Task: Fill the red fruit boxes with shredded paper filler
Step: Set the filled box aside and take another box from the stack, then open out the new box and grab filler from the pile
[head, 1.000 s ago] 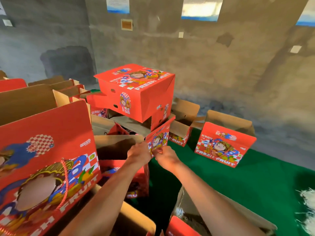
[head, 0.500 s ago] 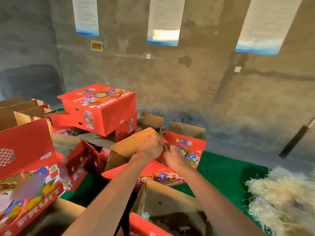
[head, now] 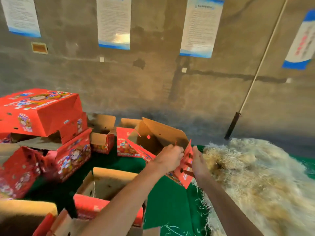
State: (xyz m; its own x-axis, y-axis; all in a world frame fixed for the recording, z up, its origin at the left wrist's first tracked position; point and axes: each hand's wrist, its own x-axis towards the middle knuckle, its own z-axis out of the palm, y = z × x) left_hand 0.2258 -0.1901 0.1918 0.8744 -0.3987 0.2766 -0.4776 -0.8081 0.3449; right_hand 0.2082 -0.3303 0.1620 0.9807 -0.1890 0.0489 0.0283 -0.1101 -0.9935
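I hold an open red fruit box [head: 136,147] in the air above the green mat, tilted, its brown inside showing. My left hand [head: 167,158] grips the box's near end wall from the inside, fingers curled over the edge. My right hand [head: 198,163] lies against the outside of that red end flap [head: 185,174], fingers fairly straight. A big heap of pale shredded paper filler [head: 255,176] lies just right of the box on the mat.
Several more red fruit boxes stand around: a closed one [head: 39,111] stacked at the left, open ones [head: 102,133] behind, another open one [head: 105,184] near me. Green mat [head: 167,201] underfoot, concrete wall behind, a pole [head: 242,106] leaning on it.
I have carried the box to the right, from the stack of boxes to beside the filler heap. The view has swung right, so the heap now fills the right side.
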